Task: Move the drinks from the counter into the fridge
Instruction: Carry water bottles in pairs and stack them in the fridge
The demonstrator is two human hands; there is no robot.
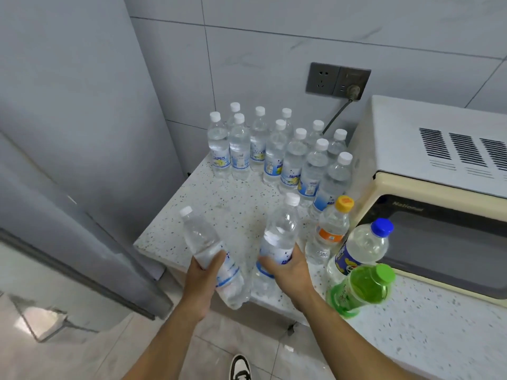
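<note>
From the head view, the left hand (204,272) grips one water bottle (211,253) tilted off the near table (236,204) edge, the right hand (286,266) grips another water bottle (279,234), the bottle cluster (277,152) stands farther back, and the grey fridge (68,119) is left.

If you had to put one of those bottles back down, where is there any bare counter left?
The speckled white counter is bare along its left side, between the cluster of white-capped clear water bottles and its front edge. It is crowded on the right, where the orange-capped, blue-capped and green bottles stand by the cream microwave.
</note>
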